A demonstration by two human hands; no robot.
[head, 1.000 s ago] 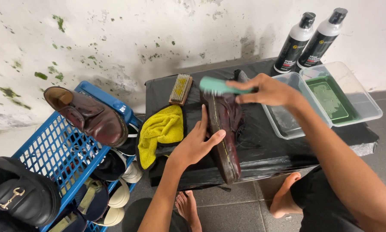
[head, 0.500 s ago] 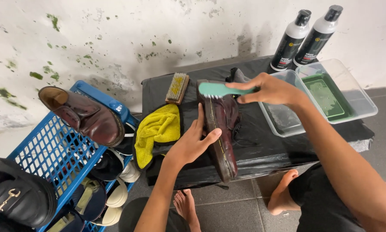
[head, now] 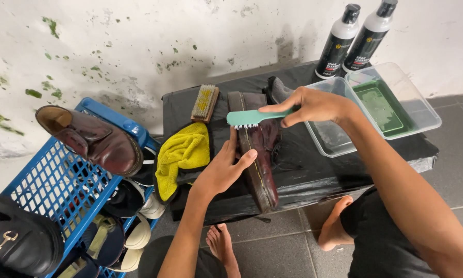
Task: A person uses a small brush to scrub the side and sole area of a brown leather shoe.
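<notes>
While the left hand [head: 225, 170] presses flat on the boot [head: 259, 154], its fingers spread along the upper and its thumb hooked toward the sole edge, the right hand [head: 314, 105] is clamped around the handle of a green brush [head: 252, 118]. Brush head points to the person's left, bristles down, sitting over the boot's upper part just above the left fingertips; whether the bristles touch the leather cannot be told. Boot is dark brown, lying on its side on the black table [head: 303, 175], sole edge with yellow stitching facing the camera, toe toward the near table edge. Left hand is open, resting on the boot rather than closed around it.

Beside the boot, to the person's left, a yellow cloth [head: 182, 154] lies on a black rag at the table edge. A wooden brush [head: 204, 103] lies bristles up near the far edge, just beside the boot's heel end. To the right, a clear tub [head: 332, 131] stands next to a second tub holding a green tray [head: 381, 105]; the right wrist crosses above the first tub's corner. Two bottles [head: 352, 38] with black caps stand against the wall behind the tubs.

A blue crate [head: 51, 185] at the left of the table carries a brown shoe [head: 89, 139] on its rim, with other footwear inside. A black bag [head: 17, 237] sits at the lower left
</notes>
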